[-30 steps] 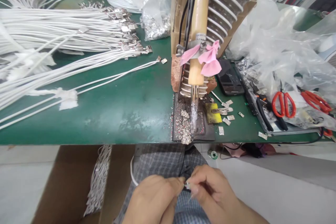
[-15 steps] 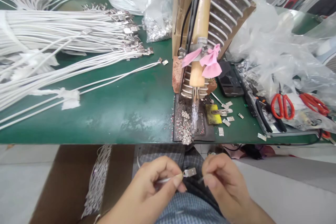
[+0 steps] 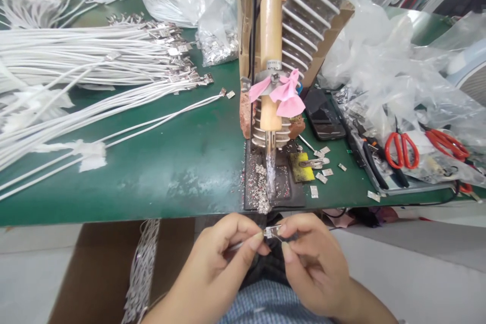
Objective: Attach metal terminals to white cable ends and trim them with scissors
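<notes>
Between both hands, small silvery terminal (image 3: 272, 232)

Left hand (image 3: 224, 258) and right hand (image 3: 311, 258) pinch a metal terminal (image 3: 272, 232) below the soldering iron (image 3: 270, 86).

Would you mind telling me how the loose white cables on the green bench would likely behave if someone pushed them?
The white cables look thin and curved, so probably floppy, bending rather than sliding together. Their small metal terminals may snag neighbouring strands.
</notes>
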The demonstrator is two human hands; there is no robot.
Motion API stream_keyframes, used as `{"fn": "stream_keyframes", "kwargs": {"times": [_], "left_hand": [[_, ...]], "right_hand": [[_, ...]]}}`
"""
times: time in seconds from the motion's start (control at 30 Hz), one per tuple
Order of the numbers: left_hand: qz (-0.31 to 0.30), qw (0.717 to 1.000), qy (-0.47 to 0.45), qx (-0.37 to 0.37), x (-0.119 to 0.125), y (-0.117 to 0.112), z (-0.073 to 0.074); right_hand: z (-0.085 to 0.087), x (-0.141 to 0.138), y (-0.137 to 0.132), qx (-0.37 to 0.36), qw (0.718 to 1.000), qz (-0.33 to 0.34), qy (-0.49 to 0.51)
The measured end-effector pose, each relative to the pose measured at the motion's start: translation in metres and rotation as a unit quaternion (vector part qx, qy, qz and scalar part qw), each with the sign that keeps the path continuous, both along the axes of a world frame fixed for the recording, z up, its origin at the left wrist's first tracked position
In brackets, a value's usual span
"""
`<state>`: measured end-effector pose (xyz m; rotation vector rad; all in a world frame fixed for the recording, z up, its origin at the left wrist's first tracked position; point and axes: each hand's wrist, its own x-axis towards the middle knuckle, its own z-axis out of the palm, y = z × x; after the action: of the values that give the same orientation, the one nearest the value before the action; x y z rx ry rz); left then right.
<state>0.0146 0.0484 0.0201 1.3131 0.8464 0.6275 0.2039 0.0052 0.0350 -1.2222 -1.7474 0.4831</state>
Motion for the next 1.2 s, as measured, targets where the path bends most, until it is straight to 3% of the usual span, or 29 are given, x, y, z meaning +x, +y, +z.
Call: {"fn": "stream_keyframes", "kwargs": {"times": [0.37,0.73,1.2], "left_hand": [[0.03,0.992,0.039,0.118,0.01,0.017,0.007],[0.02,0.995,0.039,0.089,0.01,0.032,0.02],[0.022,0.992,0.057,0.112,0.007,0.033,0.026]], "right_hand": [[-0.002,-0.004,0.014,0.058,0.998,-0.028,-0.022],[0.002,-0.006,0.023,0.068,0.997,-0.043,-0.011],[0.002,-0.008,0.022,0.058,0.997,-0.047,0.001]]}}
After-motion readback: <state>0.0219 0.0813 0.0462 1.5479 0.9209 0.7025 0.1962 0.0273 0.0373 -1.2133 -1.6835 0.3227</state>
